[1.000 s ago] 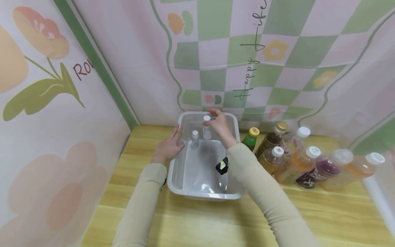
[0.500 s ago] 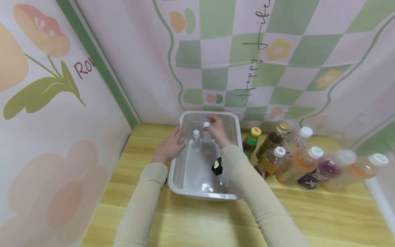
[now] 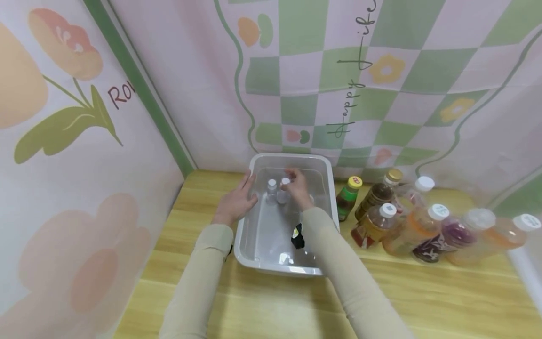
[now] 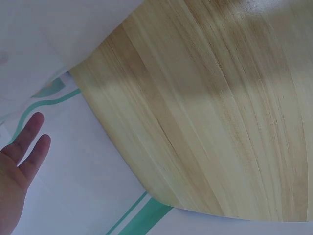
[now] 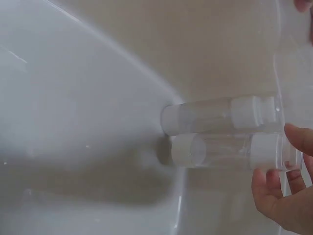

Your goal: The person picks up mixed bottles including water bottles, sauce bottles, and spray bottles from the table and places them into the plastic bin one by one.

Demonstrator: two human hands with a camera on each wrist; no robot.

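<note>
A grey plastic basin [image 3: 281, 270] stands on the wooden table. Inside it, near the left wall, a small clear bottle [image 3: 271, 193] with a white cap stands upright. My right hand [image 3: 298, 189] grips the top of a second clear bottle [image 5: 220, 151] by its cap end. In the right wrist view that bottle lies side by side with the first, almost touching it; whether its base rests on the basin floor I cannot tell. My left hand [image 3: 235, 202] rests at the basin's left rim, its fingers fairly straight. Only part of it shows in the left wrist view.
Right of the basin stand several drink bottles, among them a green-labelled bottle [image 3: 348, 197] with a yellow cap, an amber bottle [image 3: 371, 226] and a purple-labelled bottle [image 3: 444, 240]. A patterned curtain [image 3: 305, 75] hangs behind. Bare wooden table [image 3: 271, 306] lies in front.
My right hand has lowered its bottle and brought it nearer, to beside the first bottle in the basin. The left hand stays at the rim. The head view shifts slightly.
</note>
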